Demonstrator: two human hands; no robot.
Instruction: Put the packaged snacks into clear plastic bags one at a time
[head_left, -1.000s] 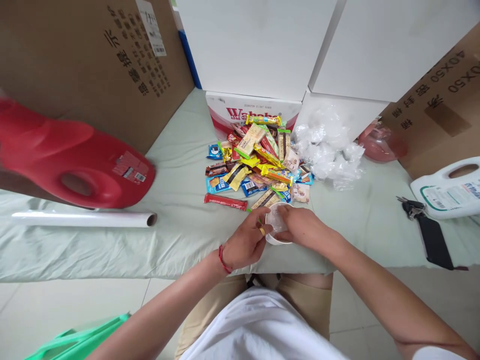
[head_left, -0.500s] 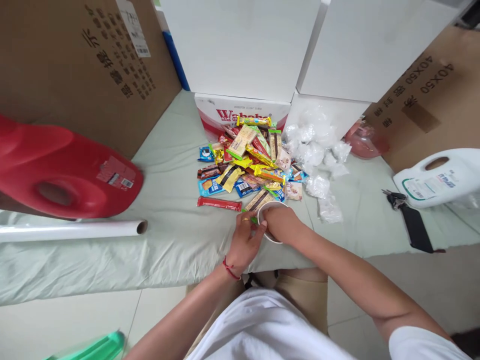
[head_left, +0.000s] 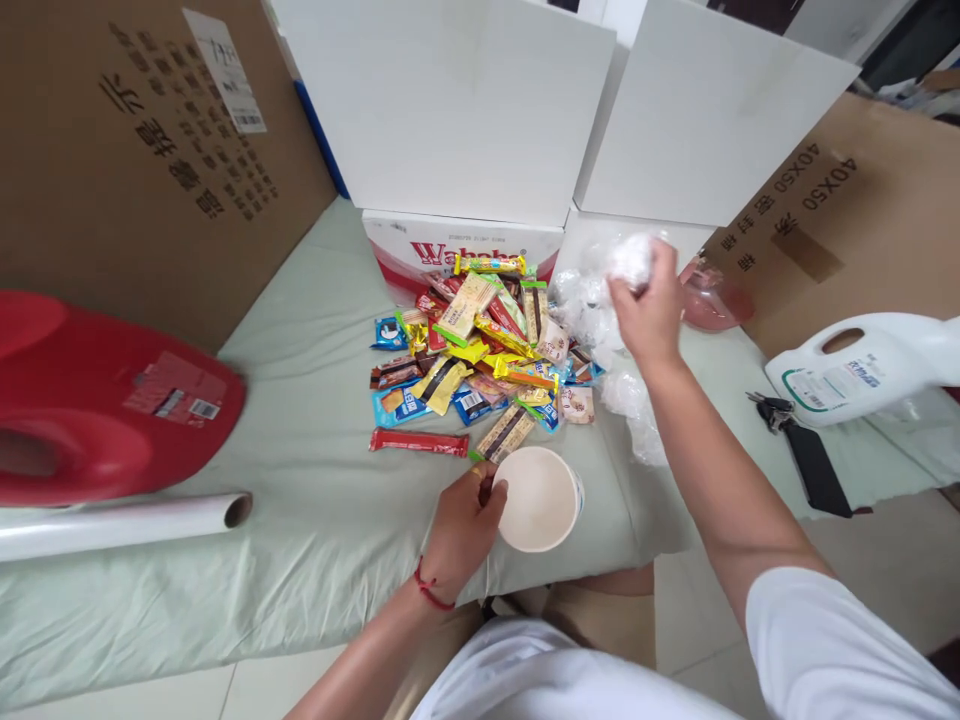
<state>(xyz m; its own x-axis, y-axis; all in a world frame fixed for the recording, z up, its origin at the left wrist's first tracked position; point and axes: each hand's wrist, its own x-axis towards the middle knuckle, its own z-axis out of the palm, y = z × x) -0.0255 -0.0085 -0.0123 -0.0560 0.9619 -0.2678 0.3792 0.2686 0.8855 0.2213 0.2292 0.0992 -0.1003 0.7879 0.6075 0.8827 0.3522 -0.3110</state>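
My left hand [head_left: 466, 520] pinches the rim of a white paper cup [head_left: 538, 500], tilted so that its bare inside faces me. Up at the right, my right hand [head_left: 649, 305] grips a crumpled clear plastic bag [head_left: 628, 262] above a heap of similar crumpled plastic bags [head_left: 589, 315]. Wrapped snack bars and biscuits [head_left: 480, 350] lie in a colourful pile just beyond the cup. A red-wrapped bar [head_left: 418, 442] sits at the pile's near left edge, close to my left hand.
Behind the pile stand white boxes [head_left: 465, 110]. A red jug [head_left: 112, 400] and a white roll [head_left: 127, 525] lie on the left. On the right are a white bottle [head_left: 855, 370], keys with a black case [head_left: 814, 465], and a brown carton [head_left: 840, 230].
My right hand has come out of the cup and moved up and right, now holding a crumpled plastic bag. The cup is tilted more toward me, still in my left hand.
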